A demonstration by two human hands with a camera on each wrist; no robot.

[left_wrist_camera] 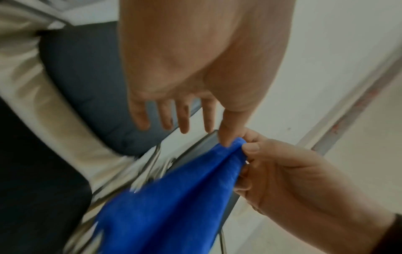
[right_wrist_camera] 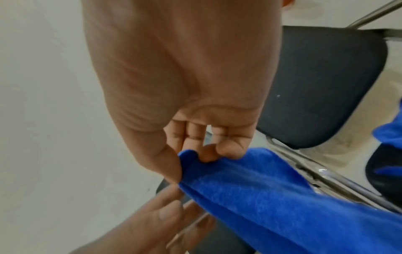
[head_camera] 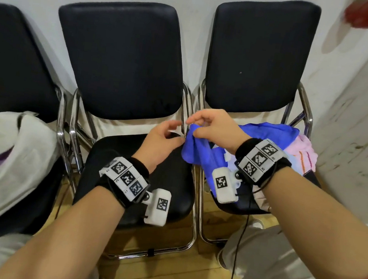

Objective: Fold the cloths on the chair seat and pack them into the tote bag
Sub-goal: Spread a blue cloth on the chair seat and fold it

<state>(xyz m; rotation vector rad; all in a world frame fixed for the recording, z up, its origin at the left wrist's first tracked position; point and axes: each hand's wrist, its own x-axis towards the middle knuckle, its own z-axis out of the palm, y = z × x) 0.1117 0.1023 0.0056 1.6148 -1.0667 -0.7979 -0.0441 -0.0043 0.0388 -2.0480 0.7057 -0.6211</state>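
- A bright blue fleecy cloth (head_camera: 196, 151) is pinched at one bunched corner by the right hand (head_camera: 214, 129). It trails from there back to the cloth pile on the right black chair seat (head_camera: 251, 206).
- The left hand (head_camera: 160, 142) is seen just beside that corner, fingers spread and grasping nothing, thumb tip touching the cloth.
- The thumb contact is shown only by the left wrist view. The grey fabric tote bag (head_camera: 21, 141), on the left chair, is shown only by the head view.
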